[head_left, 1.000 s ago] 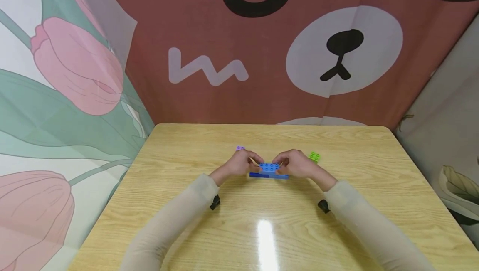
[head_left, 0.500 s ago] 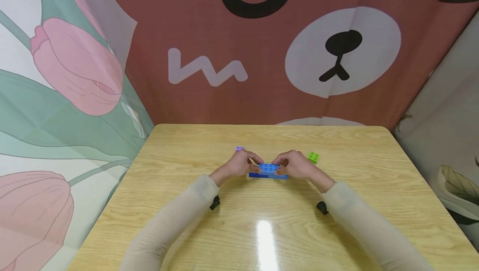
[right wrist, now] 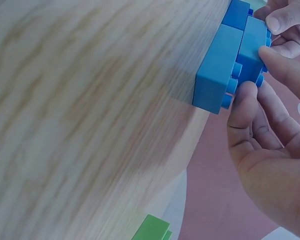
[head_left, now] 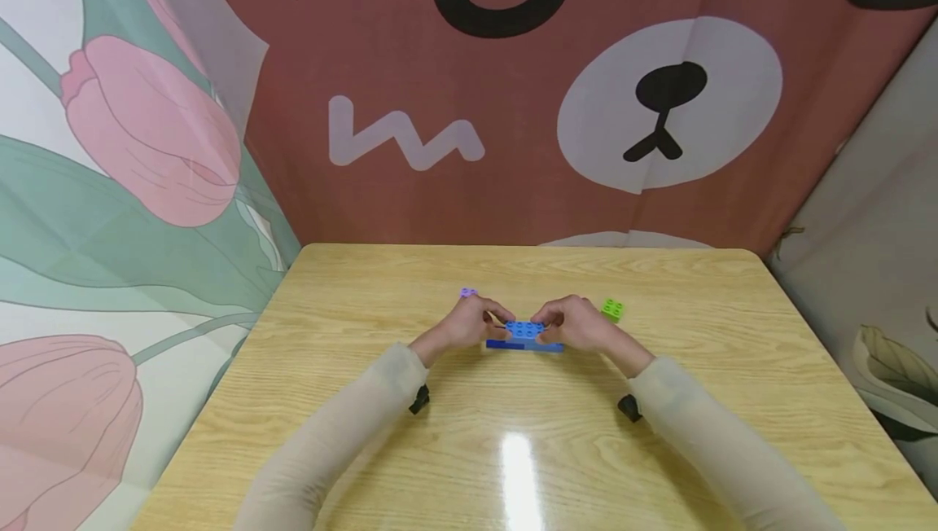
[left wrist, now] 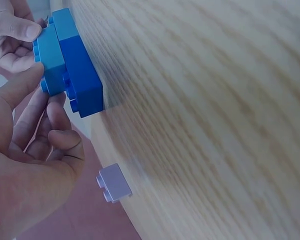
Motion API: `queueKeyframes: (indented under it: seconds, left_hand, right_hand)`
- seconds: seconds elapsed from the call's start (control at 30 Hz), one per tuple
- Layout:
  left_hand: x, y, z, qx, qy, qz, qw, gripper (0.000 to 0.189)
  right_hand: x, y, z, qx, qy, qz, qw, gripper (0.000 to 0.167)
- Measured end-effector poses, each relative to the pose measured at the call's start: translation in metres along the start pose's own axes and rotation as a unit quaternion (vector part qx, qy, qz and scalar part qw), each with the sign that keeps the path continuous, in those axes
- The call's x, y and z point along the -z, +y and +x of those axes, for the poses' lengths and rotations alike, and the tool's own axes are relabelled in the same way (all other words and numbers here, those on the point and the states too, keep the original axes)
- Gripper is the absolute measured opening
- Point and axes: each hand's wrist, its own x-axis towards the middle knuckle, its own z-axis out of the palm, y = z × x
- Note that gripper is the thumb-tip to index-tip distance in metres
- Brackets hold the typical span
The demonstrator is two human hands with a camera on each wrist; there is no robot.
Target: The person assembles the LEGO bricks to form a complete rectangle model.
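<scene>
A light blue toy building brick (head_left: 525, 330) sits across two bricks set end to end on the table. Of those lower two, the dark blue brick (left wrist: 85, 75) is at the left and another light blue brick (right wrist: 217, 67) at the right. My left hand (head_left: 467, 322) pinches the left end of the upper brick between thumb and fingers. At its right end my right hand (head_left: 579, 323) pinches it in the same way. Studs of the lower bricks show past both ends of the upper one in the wrist views.
On the wood-grain table (head_left: 410, 466), a small purple brick (head_left: 467, 292) lies just behind my left hand. A lime green brick (head_left: 612, 309) lies behind my right hand, to its right. A printed bear cloth (head_left: 513, 205) hangs beyond the far edge.
</scene>
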Motion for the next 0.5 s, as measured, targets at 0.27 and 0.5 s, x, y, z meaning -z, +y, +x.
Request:
queueKeyframes:
  seconds: [0.27,0.5]
  left_hand:
    - [0.0001,0.0001,-0.0023,0.002,0.000,-0.015,0.9999,0.022]
    - [-0.0007,0.0001,-0.0041,0.006,0.007,-0.017,0.9998,0.023]
  right_hand:
    - [0.0005,-0.0007,0.0012,-0.007,0.000,-0.005,1.0000,0.026]
    - [0.0007,-0.0012,0.0006,-0.018,-0.003,-0.009,0.9998,0.027]
